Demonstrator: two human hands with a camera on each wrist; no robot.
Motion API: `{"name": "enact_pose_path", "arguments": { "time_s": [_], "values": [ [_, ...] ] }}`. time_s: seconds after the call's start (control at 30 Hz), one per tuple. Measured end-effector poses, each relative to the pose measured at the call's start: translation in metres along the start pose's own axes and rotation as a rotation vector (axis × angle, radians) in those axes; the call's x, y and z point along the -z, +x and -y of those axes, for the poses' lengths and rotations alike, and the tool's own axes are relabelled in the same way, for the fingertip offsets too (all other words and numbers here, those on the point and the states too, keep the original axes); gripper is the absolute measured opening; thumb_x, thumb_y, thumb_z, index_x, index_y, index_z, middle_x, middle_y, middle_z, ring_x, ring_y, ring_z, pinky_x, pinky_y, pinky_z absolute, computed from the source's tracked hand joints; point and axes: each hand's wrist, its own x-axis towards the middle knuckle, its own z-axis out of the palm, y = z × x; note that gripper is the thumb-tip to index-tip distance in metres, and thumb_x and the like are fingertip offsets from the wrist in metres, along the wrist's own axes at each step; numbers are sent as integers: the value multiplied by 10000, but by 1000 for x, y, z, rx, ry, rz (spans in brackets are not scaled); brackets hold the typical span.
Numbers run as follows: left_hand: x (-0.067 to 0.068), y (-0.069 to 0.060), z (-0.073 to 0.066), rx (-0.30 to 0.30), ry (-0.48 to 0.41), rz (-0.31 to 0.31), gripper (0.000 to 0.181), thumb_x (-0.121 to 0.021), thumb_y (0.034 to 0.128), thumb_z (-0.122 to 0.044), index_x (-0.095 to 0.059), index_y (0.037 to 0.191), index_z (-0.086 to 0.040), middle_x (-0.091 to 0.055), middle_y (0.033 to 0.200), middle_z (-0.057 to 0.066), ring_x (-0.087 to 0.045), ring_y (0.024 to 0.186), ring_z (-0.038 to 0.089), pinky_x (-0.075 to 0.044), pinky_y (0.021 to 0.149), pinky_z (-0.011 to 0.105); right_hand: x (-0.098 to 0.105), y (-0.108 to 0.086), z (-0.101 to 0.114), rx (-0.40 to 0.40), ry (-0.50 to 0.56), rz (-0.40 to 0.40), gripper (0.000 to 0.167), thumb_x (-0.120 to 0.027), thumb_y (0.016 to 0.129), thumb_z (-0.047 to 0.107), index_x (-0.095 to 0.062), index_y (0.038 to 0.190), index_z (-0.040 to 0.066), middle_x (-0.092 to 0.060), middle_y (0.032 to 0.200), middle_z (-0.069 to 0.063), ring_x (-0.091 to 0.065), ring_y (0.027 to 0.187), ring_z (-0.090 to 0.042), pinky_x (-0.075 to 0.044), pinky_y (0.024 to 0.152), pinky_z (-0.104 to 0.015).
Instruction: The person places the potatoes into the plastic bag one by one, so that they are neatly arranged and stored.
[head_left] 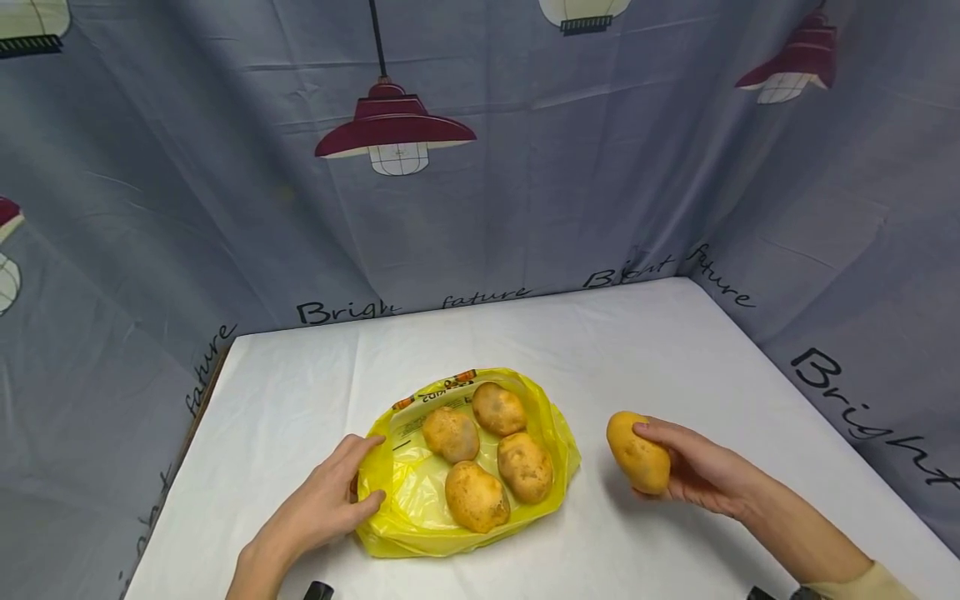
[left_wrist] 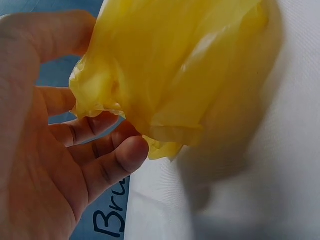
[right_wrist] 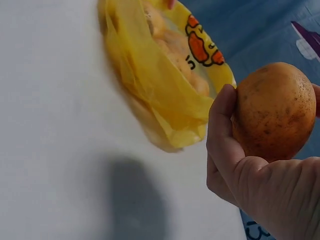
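A yellow plastic bag (head_left: 408,542) lies on the white cloth with its mouth held wide. Inside it are several potatoes (head_left: 477,497). My left hand (head_left: 318,500) holds the bag's left rim; thumb and index tips reach over the edge, and the other fingers are outside, as the left wrist view shows against the bag's wall (left_wrist: 160,65). To the right of the bag, my right hand (head_left: 708,475) grips a single potato (head_left: 637,454) above the table. The right wrist view shows this potato (right_wrist: 275,112) close up, between thumb and fingers.
A white cloth covers the table (head_left: 600,350). Grey-blue curtains (head_left: 525,208) printed with lamps and lettering stand along its back and sides. A dark object (head_left: 318,591) pokes in at the bottom edge near my left wrist.
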Motion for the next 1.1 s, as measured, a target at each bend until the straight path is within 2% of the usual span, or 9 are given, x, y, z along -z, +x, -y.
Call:
{"name": "enact_pose_path", "arguments": {
  "time_s": [0.27, 0.47, 0.67, 0.8, 1.0, 1.1],
  "values": [
    [2, -1, 0, -6, 1, 19, 699, -741, 848, -323, -481, 1467, -129, -491, 1259, -111, -504, 1009, 71, -473, 905, 351, -19, 14, 17, 5, -176, -57, 587, -489, 1058, 290, -216, 1484, -9, -444, 1224, -189, -550, 1065, -291, -519, 917, -510],
    [3, -2, -1, 8, -1, 20, 699, -751, 843, -306, -484, 1463, -124, -496, 1253, -104, -490, 950, 76, -451, 826, 310, -35, 31, 27, 16, -338, -95, 555, -562, 1024, 309, -332, 1414, -11, -466, 1208, -213, -574, 1016, -312, -552, 853, -490],
    [3, -4, 0, 15, 4, 21, 699, -753, 846, -304, -482, 1467, -132, -503, 1279, -96, -490, 961, 79, -456, 847, 335, -48, 50, 33, 6, -439, -107, 576, -604, 998, 333, -365, 1394, -10, -499, 1208, -222, -589, 980, -305, -570, 794, -443],
    [3, -5, 1, 5, 1, 13, 693, -749, 851, -294, -479, 1467, -130, -499, 1274, -98, -488, 897, 59, -448, 789, 300, -56, 61, 36, 6, -488, -109, 573, -631, 981, 347, -403, 1378, 1, -522, 1228, -210, -594, 1005, -301, -566, 800, -446],
    [4, -9, 4, -24, -14, 0, 685, -747, 855, -274, -475, 1463, -115, -486, 1223, -103, -483, 783, 56, -422, 681, 241, -74, 77, 43, 10, -628, -108, 580, -666, 944, 413, -471, 1345, 41, -535, 1292, -165, -549, 1111, -301, -529, 842, -448],
    [4, -10, 4, -20, -30, 1, 686, -751, 854, -267, -476, 1463, -113, -480, 1204, -107, -488, 767, 61, -421, 661, 236, -83, 84, 44, 12, -670, -91, 588, -680, 930, 426, -483, 1328, 42, -555, 1273, -154, -565, 1090, -287, -520, 836, -423]
  ]
}}
